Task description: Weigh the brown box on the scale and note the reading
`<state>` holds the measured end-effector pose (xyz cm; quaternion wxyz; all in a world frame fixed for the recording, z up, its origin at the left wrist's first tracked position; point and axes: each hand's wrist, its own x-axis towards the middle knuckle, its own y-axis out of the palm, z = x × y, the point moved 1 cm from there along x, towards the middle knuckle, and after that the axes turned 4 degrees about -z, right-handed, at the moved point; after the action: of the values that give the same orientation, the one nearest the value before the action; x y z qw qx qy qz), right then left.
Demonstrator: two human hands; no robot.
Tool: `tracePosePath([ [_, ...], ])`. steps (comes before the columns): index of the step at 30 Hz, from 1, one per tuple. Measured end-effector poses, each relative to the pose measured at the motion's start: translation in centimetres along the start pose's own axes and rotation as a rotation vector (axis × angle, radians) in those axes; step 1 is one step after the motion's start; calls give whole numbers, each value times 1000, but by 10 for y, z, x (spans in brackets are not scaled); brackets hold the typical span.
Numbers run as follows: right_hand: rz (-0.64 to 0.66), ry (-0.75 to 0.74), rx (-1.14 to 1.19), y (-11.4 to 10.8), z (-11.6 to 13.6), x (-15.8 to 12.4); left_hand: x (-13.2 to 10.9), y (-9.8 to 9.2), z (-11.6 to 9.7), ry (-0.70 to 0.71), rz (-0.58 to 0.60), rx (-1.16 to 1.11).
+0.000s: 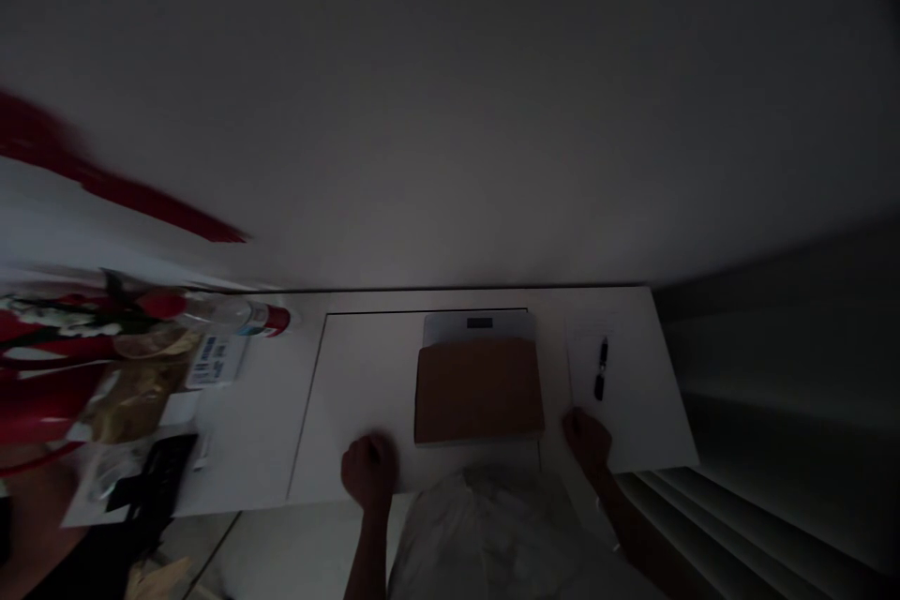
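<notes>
My left hand [369, 471] rests on the white table near its front edge, curled into a fist, left of a brown cardboard-like box [479, 392]. On the right, my right hand [588, 439] is also closed in a fist, just below a sheet of paper [591, 328]. Nothing shows in either fist. The box lies between the hands, touching neither. It covers most of a pale grey flat device [442, 328] with a small dark display, which looks like a digital scale. A black pen [601, 367] lies on the paper.
A clear plastic bottle [257, 319] lies or leans at the left, beside a small white box with blue print [217, 361]. Further left are white flowers [63, 317], a red bag-like item [42, 408] and a black object [161, 478]. A pale wall rises behind the table [366, 366].
</notes>
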<state>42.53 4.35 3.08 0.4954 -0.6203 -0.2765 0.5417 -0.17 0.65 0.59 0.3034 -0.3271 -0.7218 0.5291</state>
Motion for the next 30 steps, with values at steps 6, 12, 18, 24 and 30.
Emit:
tracePosePath([
  [6,-16,1,20,3,-1,0,1,-3,-3,-3,2,7],
  [12,-35,-16,59,1,0,-1,0,-1,-1,24,-17,-3],
  [18,-28,-12,29,1,0,0,1,-1,-3,22,-29,-15],
  [24,-21,-8,16,1,1,1,1,-2,-4,24,-13,32],
  [30,-33,-7,24,3,0,2,1,0,-3,51,-47,21],
])
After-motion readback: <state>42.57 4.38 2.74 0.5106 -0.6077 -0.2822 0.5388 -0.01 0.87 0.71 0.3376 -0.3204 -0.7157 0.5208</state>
